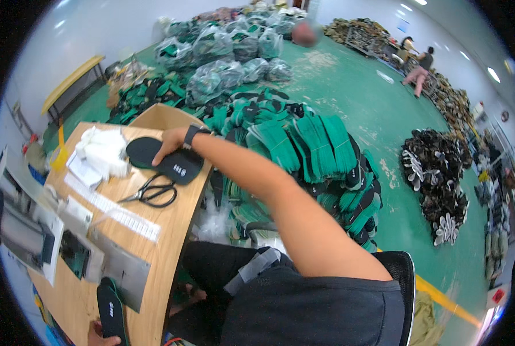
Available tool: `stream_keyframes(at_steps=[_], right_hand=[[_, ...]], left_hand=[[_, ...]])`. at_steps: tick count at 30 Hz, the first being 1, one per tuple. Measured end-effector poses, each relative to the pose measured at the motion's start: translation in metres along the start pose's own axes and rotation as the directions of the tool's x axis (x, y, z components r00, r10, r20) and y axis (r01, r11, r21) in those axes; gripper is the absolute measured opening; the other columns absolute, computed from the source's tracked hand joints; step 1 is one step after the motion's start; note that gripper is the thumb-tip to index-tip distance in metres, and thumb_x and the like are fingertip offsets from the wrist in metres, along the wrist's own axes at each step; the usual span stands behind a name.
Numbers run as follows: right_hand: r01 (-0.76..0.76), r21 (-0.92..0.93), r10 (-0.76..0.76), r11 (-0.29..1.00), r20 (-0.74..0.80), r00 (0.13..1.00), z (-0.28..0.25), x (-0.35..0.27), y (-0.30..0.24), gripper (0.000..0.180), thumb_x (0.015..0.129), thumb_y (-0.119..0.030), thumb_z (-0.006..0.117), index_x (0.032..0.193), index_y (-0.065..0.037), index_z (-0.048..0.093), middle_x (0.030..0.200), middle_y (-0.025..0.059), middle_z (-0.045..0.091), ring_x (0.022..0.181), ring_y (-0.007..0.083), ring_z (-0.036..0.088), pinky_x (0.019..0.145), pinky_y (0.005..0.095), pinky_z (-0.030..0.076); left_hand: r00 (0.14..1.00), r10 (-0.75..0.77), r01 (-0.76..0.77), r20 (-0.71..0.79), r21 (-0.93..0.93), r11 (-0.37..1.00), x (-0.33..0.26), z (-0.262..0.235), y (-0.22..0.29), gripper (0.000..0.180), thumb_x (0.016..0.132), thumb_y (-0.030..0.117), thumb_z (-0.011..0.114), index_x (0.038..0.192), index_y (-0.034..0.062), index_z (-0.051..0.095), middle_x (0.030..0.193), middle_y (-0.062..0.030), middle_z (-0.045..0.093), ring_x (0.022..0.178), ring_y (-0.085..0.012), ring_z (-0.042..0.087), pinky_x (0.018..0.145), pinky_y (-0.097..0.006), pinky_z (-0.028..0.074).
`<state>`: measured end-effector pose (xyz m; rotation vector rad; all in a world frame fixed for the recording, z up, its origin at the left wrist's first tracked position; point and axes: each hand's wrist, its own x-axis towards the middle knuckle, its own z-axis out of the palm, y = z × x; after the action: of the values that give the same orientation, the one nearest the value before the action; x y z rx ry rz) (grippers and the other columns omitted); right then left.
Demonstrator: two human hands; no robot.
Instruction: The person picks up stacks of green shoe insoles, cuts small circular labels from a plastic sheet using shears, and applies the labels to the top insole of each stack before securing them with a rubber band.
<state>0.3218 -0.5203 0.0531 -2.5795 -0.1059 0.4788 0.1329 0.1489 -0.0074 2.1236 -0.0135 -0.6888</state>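
the right arm stretches long across from the shoulder, elbow only slightly bent, forearm sloping down to a wrist wearing a dark watch (195,134). the right hand (170,144) comes over a black insole (183,166) from its far edge, palm down, the thumb spread away from the other fingers and laid on the insole's upper face. those other fingers are bunched near the far edge; i cannot tell whether they pinch from beneath. the insole lies under the thumb, reaching out to both sides of it, over the wooden table (158,271).

the left hand (98,335) shows only in part, low at the picture's edge. its fingers pinch the near end of a second black insole (110,308), which points away from them, beside a grey metal plate (122,271) just beyond the fingertips.

closer to the body than the right fingers lie black-handled scissors (153,193), loops toward the right; a white strip (133,221) runs between the two hands. left of the right fingers is a crumpled white pile (103,151); just beyond them, an open cardboard box (162,117). past the right forearm, bundled green insoles (321,147) are heaped.
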Motion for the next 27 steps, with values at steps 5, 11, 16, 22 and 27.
stream_keyframes(at_steps=[5,11,16,22,27], right_hand=[[0.042,0.006,-0.038,0.999,-0.345,0.938,0.024,0.010,0.026,0.077,0.046,-0.054,0.084,0.092,0.005,0.068,0.101,0.0206,0.065,0.090,0.0321,0.064,0.077,0.0365,0.051],[-0.009,-0.199,-0.097,0.980,-0.520,0.849,0.004,-0.024,-0.001,0.077,0.051,-0.039,0.086,0.102,0.010,0.056,0.091,0.0204,0.066,0.085,0.0328,0.065,0.071,0.0395,0.052],[-0.009,-0.292,-0.145,0.956,-0.502,0.852,0.026,-0.032,-0.011,0.068,0.058,-0.040,0.079,0.099,0.009,0.054,0.085,0.0206,0.065,0.080,0.0323,0.065,0.068,0.0391,0.052],[0.057,-0.262,-0.188,0.963,-0.507,0.841,0.020,-0.026,-0.006,0.039,0.062,-0.035,0.074,0.080,-0.001,0.068,0.084,0.0167,0.067,0.077,0.0330,0.065,0.066,0.0407,0.053],[0.028,-0.185,-0.131,0.982,-0.574,0.808,0.036,-0.038,0.008,0.050,0.065,-0.037,0.076,0.086,0.006,0.063,0.085,0.0211,0.066,0.081,0.0347,0.065,0.069,0.0404,0.052]], left_hand=[[0.998,0.059,-0.047,-0.028,0.327,0.944,-0.011,0.050,0.076,0.049,0.074,0.014,0.073,0.116,-0.0026,0.052,0.099,-0.0137,0.064,0.086,-0.0204,0.059,0.077,-0.034,0.049],[0.926,0.033,0.188,-0.376,0.536,0.823,-0.065,0.051,0.118,0.062,0.071,0.021,0.076,0.120,-0.0053,0.048,0.103,-0.0184,0.063,0.090,-0.0285,0.060,0.081,-0.036,0.048],[0.910,-0.029,0.302,-0.414,0.612,0.731,-0.084,0.077,0.143,0.067,0.073,0.030,0.074,0.123,-0.0041,0.045,0.107,-0.0228,0.060,0.095,-0.0339,0.059,0.085,-0.039,0.045],[0.916,-0.004,0.276,-0.402,0.622,0.733,-0.085,0.059,0.123,0.063,0.072,0.025,0.075,0.120,-0.0048,0.046,0.103,-0.0217,0.062,0.090,-0.0321,0.060,0.080,-0.041,0.047],[0.906,-0.033,0.323,-0.423,0.636,0.701,-0.101,0.078,0.134,0.066,0.074,0.024,0.074,0.123,-0.0049,0.042,0.101,-0.0219,0.061,0.087,-0.0318,0.060,0.078,-0.039,0.048]])
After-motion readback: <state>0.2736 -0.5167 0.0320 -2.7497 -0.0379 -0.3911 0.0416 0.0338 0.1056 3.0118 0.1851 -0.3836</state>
